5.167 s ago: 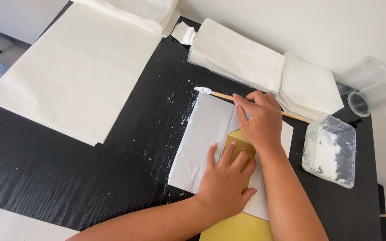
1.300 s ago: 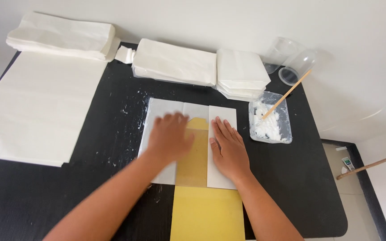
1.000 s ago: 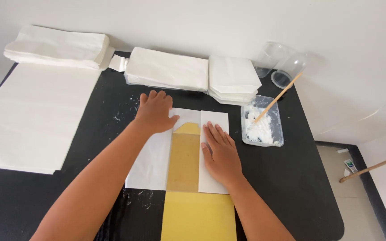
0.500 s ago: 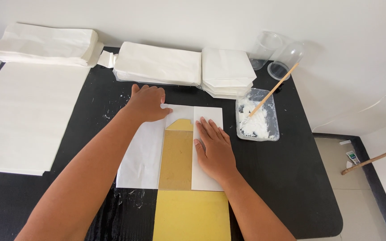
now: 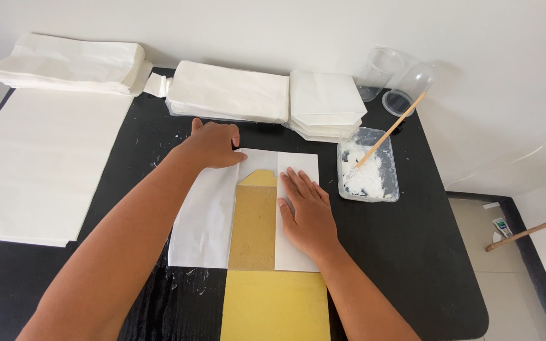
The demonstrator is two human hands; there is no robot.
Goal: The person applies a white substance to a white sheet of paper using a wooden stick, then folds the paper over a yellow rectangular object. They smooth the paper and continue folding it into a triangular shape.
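1. Head view, the hands: the left hand (image 5: 212,144) lies palm down with its fingers loosely spread on the top left corner of a white paper sheet (image 5: 205,218). It grips nothing. The right hand (image 5: 308,211) rests flat on the right flap of that sheet, fingers straight and close together, and it too holds nothing.
2. Head view, the sheet: the white paper sheet lies in the middle of the black tabletop (image 5: 412,252). Its left and right sides are folded inward over a yellow-brown card template (image 5: 266,284). The template shows as a strip between the two flaps and sticks out below the sheet toward the near edge.
3. Head view, the right side: a clear plastic tray of white paste (image 5: 369,173) sits just beside the sheet. A wooden stick (image 5: 390,131) leans in it. Two clear plastic cups (image 5: 396,79) lie behind the tray at the tabletop's far edge.
4. Head view, the far edge: stacks of folded white paper bags (image 5: 266,101) lie along the back, with another stack (image 5: 71,63) at the far left.
5. Head view, the left side: a pile of large white flat sheets (image 5: 39,164) covers the left part of the tabletop, well apart from the hands. White paste smears mark the black surface around the folded sheet.
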